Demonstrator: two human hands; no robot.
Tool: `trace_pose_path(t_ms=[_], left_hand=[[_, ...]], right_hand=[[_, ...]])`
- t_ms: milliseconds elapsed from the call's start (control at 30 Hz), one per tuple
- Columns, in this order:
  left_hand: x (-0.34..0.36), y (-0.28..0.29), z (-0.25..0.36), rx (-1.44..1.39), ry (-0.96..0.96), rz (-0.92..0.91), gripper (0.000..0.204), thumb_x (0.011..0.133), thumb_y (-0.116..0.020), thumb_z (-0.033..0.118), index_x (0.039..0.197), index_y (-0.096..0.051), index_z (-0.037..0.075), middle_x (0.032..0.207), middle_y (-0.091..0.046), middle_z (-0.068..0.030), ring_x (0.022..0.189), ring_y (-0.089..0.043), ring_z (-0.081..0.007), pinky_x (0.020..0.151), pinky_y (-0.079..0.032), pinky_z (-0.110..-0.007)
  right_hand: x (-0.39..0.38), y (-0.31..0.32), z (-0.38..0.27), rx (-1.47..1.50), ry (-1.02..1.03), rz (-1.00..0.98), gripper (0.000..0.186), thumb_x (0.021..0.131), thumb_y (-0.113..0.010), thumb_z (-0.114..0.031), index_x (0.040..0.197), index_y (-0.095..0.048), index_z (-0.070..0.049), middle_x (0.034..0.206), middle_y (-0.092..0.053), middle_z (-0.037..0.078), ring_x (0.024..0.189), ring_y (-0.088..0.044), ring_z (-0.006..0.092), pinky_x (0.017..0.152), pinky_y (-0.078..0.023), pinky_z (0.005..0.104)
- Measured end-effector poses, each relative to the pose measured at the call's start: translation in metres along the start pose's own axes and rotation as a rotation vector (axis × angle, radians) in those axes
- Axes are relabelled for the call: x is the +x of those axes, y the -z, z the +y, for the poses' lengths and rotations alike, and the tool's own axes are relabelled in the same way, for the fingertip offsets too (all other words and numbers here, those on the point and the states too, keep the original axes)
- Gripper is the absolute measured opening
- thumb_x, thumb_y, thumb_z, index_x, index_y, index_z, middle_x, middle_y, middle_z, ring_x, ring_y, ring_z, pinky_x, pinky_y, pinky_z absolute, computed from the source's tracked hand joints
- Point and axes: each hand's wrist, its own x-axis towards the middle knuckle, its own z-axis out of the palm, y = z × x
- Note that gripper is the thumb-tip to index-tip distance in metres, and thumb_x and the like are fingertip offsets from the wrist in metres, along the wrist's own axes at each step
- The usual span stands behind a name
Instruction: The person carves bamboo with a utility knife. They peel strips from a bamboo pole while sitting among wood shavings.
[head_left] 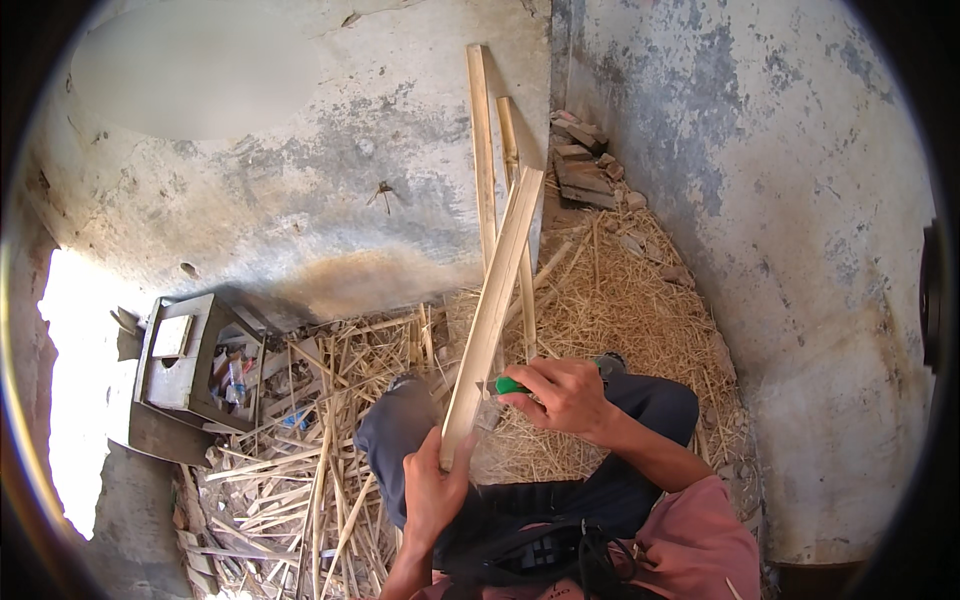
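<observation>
One long, flat, pale tan strip of wood or bamboo (492, 300) in hand, running on a slant from the lower centre of the frame up to the upper centre. Straight-sided, fine lines along its length, top end cut nearly square; face lighter in places.

Two hands, both occupied. Left hand (435, 490), lower centre: closed round the strip's bottom end, thumb on the right side. Right hand (568, 398), centre right: fingers wrapped on one small green-handled knife (510, 385), its short blade pointing left at the strip's right edge. Cannot tell whether the blade bites.

Two more pieces stand behind the strip, upper centre: one tall, narrow pale plank (481, 140) leaning on the patchy grey plaster wall (400, 200), and one shorter yellowish-brown stick (508, 130) just to its right.

Two bent knees in dark trousers (655, 405), one each side.

Lower left: loose pale split slivers (290, 510), crossing, too many to count. Right of centre: one heap of fine straw-coloured shavings (630, 285). Upper right of centre: one stack of broken bricks (585, 175), partly hidden, number unclear. Left: one weathered grey wooden box (190, 375), open-sided, litter inside.
</observation>
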Motion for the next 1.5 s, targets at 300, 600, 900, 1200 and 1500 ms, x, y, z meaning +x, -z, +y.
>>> trace_pose_path(t_ms=[300,600,900,1200,1500], left_hand=[[-0.034,0.006,-0.021,0.085,0.044,-0.114,0.030,0.104,-0.072,0.022,0.091,-0.066,-0.004,0.062,-0.062,-0.0077,0.061,-0.055,-0.0069,0.054,-0.044,-0.032],[-0.029,0.022,-0.026,0.219,0.123,-0.222,0.034,0.101,-0.078,0.029,0.095,-0.068,-0.002,0.066,-0.068,-0.0077,0.061,-0.066,-0.0121,0.057,-0.049,-0.030],[0.017,-0.006,-0.014,-0.234,0.072,-0.162,0.029,0.104,-0.076,0.026,0.101,-0.066,-0.001,0.070,-0.069,-0.0039,0.063,-0.067,-0.0109,0.059,-0.051,-0.029],[0.021,-0.014,-0.011,-0.029,0.095,-0.120,0.031,0.101,-0.076,0.022,0.087,-0.067,-0.004,0.061,-0.063,-0.0127,0.056,-0.061,-0.0103,0.054,-0.047,-0.033],[-0.001,-0.002,-0.003,-0.035,0.146,-0.130,0.029,0.100,-0.075,0.019,0.086,-0.066,-0.004,0.061,-0.064,-0.0142,0.054,-0.063,-0.0144,0.054,-0.047,-0.034]], right_hand=[[0.012,0.020,0.053,-0.024,-0.317,0.112,0.028,0.102,-0.075,-0.037,0.106,-0.075,-0.009,0.084,-0.076,0.006,0.061,-0.071,0.0210,0.053,-0.052,0.0338],[0.011,0.018,0.047,0.061,-0.364,0.074,0.029,0.103,-0.073,-0.036,0.107,-0.074,-0.007,0.086,-0.077,0.007,0.064,-0.073,0.0224,0.056,-0.053,0.0354],[0.010,0.016,0.047,0.121,-0.336,0.069,0.030,0.103,-0.074,-0.035,0.110,-0.075,-0.006,0.092,-0.079,0.009,0.068,-0.076,0.0239,0.059,-0.057,0.0356],[0.007,0.020,0.047,0.081,-0.248,0.072,0.026,0.096,-0.080,-0.026,0.112,-0.076,-0.006,0.096,-0.079,0.011,0.067,-0.074,0.0255,0.059,-0.056,0.0359],[0.006,0.024,0.041,0.010,-0.155,0.055,0.026,0.094,-0.082,-0.030,0.110,-0.077,-0.010,0.090,-0.077,0.005,0.067,-0.073,0.0216,0.056,-0.054,0.0345]])
